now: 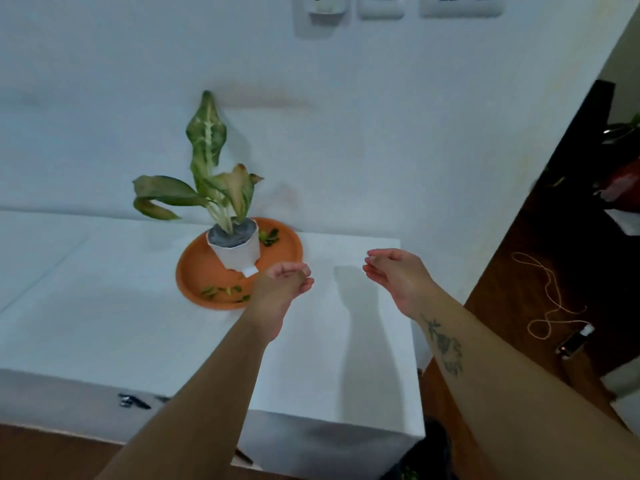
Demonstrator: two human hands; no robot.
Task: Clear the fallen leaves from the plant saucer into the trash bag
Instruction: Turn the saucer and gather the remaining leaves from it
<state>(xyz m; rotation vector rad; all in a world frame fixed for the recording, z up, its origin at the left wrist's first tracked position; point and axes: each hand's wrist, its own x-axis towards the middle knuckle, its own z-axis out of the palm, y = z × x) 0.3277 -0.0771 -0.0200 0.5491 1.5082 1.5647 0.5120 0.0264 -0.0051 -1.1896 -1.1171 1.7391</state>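
An orange plant saucer [194,271] sits on a white counter and holds a white pot [239,252] with a droopy green plant [207,161]. Small fallen leaves [221,292] lie at the saucer's front edge, and a few more leaves [269,237] lie behind the pot on the right. My left hand [284,285] hovers over the saucer's right front rim, fingers curled, nothing visible in it. My right hand [394,271] is raised over the bare counter to the right, fingers loosely bent and empty. A dark trash bag [429,455] shows below the counter's right corner.
The white counter [104,306] ends at a right edge near my right arm. Beyond it is a brown wooden floor [512,292] with a loose cord [547,299] and a small device [575,342]. Wall switches [398,5] are above. Dark small items [133,400] lie by the counter's front edge.
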